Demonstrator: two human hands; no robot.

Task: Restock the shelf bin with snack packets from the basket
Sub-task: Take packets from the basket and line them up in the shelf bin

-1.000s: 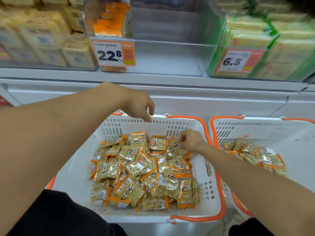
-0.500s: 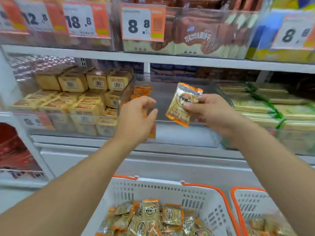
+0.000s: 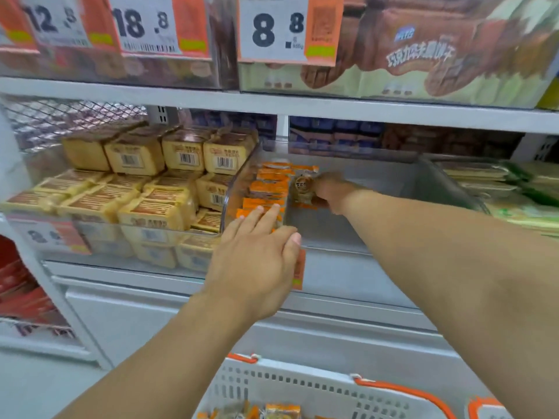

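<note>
My right hand is inside the clear shelf bin, grasping one snack packet upright, just beside the row of packets stacked along the bin's left wall. The rest of the bin floor to the right is bare, with room out to the right wall. My left hand is released, fingers straight, fingertips at the bin's front-left edge touching the front of the row. The row count is unclear; I see roughly five or six orange tops, blurred.

The white basket with orange handles sits below, and a few packets show at its bottom edge. A second basket's corner is at far right.

Three price tags are readable above: 12.8, 18.8, 8.8. The Chinese print on the brown packs is too blurred to read.
</note>
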